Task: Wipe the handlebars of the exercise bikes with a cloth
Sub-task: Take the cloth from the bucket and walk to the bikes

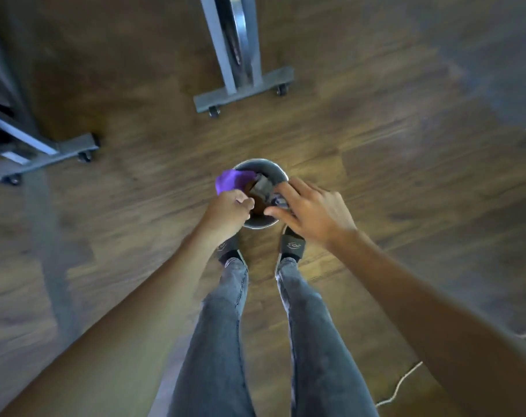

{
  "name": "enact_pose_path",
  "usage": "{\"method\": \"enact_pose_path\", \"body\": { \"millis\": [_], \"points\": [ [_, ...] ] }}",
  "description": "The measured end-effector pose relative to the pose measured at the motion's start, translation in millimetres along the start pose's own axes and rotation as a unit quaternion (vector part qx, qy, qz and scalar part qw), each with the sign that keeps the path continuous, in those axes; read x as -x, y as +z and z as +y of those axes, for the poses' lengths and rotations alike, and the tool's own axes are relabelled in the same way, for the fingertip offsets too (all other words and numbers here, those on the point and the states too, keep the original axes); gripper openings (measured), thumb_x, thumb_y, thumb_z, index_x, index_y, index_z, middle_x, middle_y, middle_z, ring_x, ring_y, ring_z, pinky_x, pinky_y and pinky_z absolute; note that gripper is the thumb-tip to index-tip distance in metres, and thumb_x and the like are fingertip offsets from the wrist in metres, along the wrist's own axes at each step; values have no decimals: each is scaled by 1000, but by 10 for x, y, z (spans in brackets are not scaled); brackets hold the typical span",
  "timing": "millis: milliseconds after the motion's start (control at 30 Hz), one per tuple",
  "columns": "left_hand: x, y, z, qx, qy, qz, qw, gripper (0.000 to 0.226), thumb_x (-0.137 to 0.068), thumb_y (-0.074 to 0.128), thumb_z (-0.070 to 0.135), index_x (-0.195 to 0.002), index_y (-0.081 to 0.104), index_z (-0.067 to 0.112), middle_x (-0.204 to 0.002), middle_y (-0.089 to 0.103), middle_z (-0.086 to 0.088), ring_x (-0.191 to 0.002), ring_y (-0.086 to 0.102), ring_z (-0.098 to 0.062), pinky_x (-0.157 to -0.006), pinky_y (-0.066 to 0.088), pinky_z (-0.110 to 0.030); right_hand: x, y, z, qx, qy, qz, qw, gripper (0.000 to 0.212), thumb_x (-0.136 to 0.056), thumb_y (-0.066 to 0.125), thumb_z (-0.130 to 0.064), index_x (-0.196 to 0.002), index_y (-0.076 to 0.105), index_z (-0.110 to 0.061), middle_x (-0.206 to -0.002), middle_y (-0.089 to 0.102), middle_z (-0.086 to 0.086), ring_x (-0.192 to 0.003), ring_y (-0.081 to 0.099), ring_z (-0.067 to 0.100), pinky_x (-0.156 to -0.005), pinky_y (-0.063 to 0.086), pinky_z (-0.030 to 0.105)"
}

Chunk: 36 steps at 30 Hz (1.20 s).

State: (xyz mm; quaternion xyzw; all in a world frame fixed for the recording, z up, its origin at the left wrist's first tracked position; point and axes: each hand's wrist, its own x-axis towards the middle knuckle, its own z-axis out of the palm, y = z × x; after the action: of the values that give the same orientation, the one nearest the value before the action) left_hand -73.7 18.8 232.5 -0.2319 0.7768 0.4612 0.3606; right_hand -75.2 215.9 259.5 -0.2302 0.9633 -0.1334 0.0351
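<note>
Stage: cloth prep | left hand (228,210) grips purple cloth (233,180) over metal bowl (275,171) | right hand (310,213) loose-fingered, reaching in | handlebars unseen, wiping seemingly all ahead

Cloth (232,180) purple. Bowl (263,170) silver-grey metal. Floor (376,145) brown wood-grain. Jeans (222,341) faded grey. Bike frames (243,88) grey. Slippers (292,245) black.

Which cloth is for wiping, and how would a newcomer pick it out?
On the wooden floor, just ahead of the person's feet, stands a round metal bowl. The purple cloth drapes over its left rim, above the left hand, the only bright-coloured thing there.
</note>
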Motion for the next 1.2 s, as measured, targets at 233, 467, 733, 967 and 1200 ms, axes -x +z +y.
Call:
{"method": "enact_pose_path", "body": {
  "millis": [233, 467, 733, 967, 1200],
  "points": [
    [1086, -217, 1298, -128, 180, 0, 975, 21, -90, 56, 22, -74, 67, 14, -65, 65, -3, -64, 59, -22, -67, 49, -41, 321, -1619, -165, 53, -6, 85, 995, 55, -103, 38, -67, -101, 66, -20, -93, 64, -1, -81, 65, 21, -62, 51, 36],
    [1622, 115, 2284, -220, 282, 34, 933, 16, -94, 62, 18, -83, 70, 10, -62, 56, 6, -64, 52, -14, -62, 36, -29, 668, -2507, 329, 117, 12, 159, 980, 54, -107, 30, -60, -90, 63, -21, -82, 62, -3, -73, 67, 19, -54, 53, 36],
    [1908, 855, 3427, -215, 370, 73, 901, 16, -96, 58, 20, -90, 70, 10, -88, 69, -4, -87, 63, -22, -80, 47, -38, 794, -3400, 1478, 200, -15, 249, 947, 46, -103, 43, -59, -81, 61, -22, -77, 59, -2, -69, 66, 20, -48, 46, 34],
    [1830, 1129, 4065, -215, 380, 102, 894, 14, -95, 60, 26, -87, 69, 19, -83, 62, 4, -84, 59, -20, -79, 46, -35, 638, -3722, 2206, 218, -41, 283, 933, 42, -102, 46, -55, -84, 62, -21, -79, 60, -2, -73, 66, 21, -53, 52, 36],
    [1485, 1068, 4765, -210, 352, 88, 908, 19, -97, 58, 27, -92, 70, 14, -91, 70, -2, -91, 64, -19, -79, 45, -31, 115, -3831, 2790, 211, -59, 263, 940, 45, -102, 37, -54, -83, 61, -21, -77, 60, -4, -70, 65, 17, -46, 45, 32]
  ]
}}
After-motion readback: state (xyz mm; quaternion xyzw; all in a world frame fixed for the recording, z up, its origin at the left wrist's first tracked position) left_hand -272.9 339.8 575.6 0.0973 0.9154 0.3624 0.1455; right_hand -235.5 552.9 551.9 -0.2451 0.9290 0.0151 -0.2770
